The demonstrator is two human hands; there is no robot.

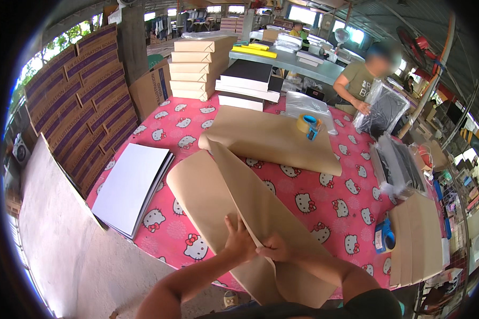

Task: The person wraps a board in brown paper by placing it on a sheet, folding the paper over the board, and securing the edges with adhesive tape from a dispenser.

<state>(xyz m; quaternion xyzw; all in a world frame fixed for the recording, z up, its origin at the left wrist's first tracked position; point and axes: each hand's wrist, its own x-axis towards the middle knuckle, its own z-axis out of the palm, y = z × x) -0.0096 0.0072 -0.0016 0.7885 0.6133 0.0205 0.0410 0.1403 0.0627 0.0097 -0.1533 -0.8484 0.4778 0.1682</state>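
A large sheet of brown wrapping paper (202, 191) lies folded lengthwise across the near part of the table, one layer lifted along a raised edge. My left hand (240, 243) presses on the paper, its fingers spread and holding nothing. Close beside it, my right hand (274, 248) is closed on the paper's raised edge. Whether anything lies inside the fold is hidden. Beyond is a second brown paper sheet (266, 127), a blue tape dispenser (308, 126) with yellowish tape resting on it. A stack of white boards (130, 186) sits to the left.
Brown wrapped parcels (191, 72) and black-and-white boards (245, 80) are stacked at the back. Plastic-wrapped boards (402, 165), another blue tape dispenser (384, 237) and flat brown parcels (418, 239) line the right edge. A co-worker (364, 80) holds a plastic-wrapped board. Cartons (85, 101) rise left.
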